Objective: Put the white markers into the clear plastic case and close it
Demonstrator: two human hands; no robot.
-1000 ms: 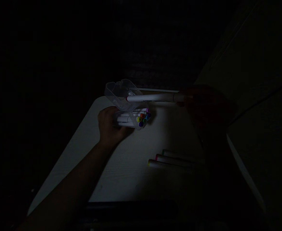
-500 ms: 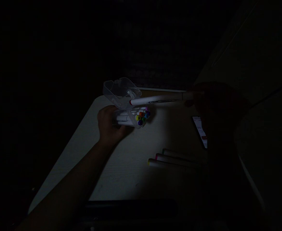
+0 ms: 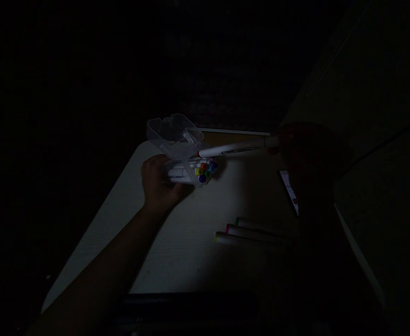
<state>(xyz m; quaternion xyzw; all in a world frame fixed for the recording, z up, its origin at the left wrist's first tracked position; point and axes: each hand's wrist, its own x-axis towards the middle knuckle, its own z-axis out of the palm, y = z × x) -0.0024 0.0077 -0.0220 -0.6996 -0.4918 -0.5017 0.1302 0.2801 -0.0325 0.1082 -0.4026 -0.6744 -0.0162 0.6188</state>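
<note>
Right hand (image 3: 292, 145) pinching slim white red-ended marker (image 3: 234, 148), long axis sideways, red end leftward near clear plastic box (image 3: 181, 151) of white colour-ended markers (image 3: 182, 172); left hand (image 3: 158, 182) wrapped around box, open lid (image 3: 173, 133) beside red end; three loose white markers (image 3: 248, 232), lit black-edged phone (image 3: 288, 185) rightward

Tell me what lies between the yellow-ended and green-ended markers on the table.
The pink-ended marker lies between them, as the head view shows.
</note>
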